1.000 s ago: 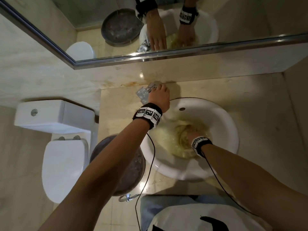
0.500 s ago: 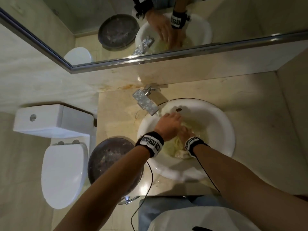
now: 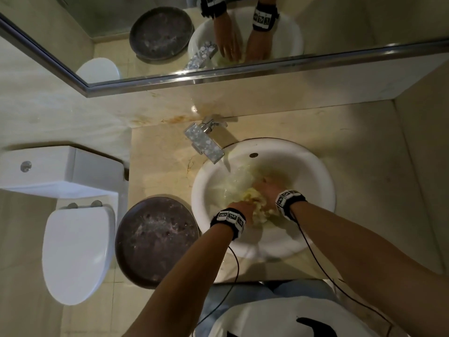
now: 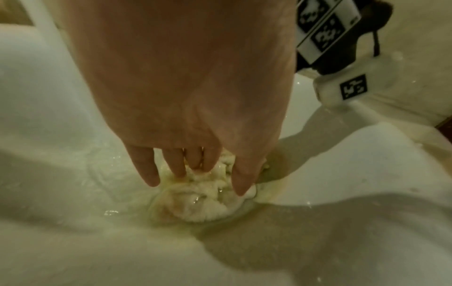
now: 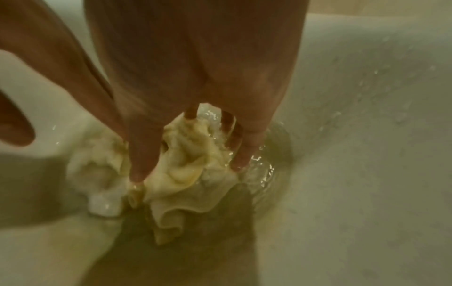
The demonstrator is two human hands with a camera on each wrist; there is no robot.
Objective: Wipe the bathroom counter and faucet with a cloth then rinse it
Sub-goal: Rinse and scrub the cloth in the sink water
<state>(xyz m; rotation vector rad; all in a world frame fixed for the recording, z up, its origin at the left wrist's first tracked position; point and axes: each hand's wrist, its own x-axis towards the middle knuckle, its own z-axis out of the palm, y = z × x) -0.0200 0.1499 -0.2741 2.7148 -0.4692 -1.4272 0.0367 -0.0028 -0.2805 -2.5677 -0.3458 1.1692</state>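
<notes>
A wet yellow cloth point(image 3: 252, 203) lies bunched at the bottom of the white sink point(image 3: 318, 173), in shallow water. My left hand point(image 3: 241, 207) reaches down with straight fingers point(image 4: 149, 174) and presses on the cloth point(image 4: 203, 201). My right hand point(image 3: 266, 187) is beside it, its straight fingers point(image 5: 140, 162) pushed into the folds of the cloth point(image 5: 186, 181) with water rippling round them. The chrome faucet point(image 3: 205, 142) stands at the sink's back left, with no hand on it. The beige counter point(image 3: 369, 195) surrounds the sink.
A dark round bowl point(image 3: 155, 239) sits at the counter's left edge, next to the sink. A white toilet point(image 3: 75, 244) stands further left. A mirror point(image 3: 340, 25) runs above the back wall, and a side wall closes the right.
My left hand left the faucet handle and came down into the sink onto the cloth. My right hand stayed on the cloth and shifted a little toward the sink's middle.
</notes>
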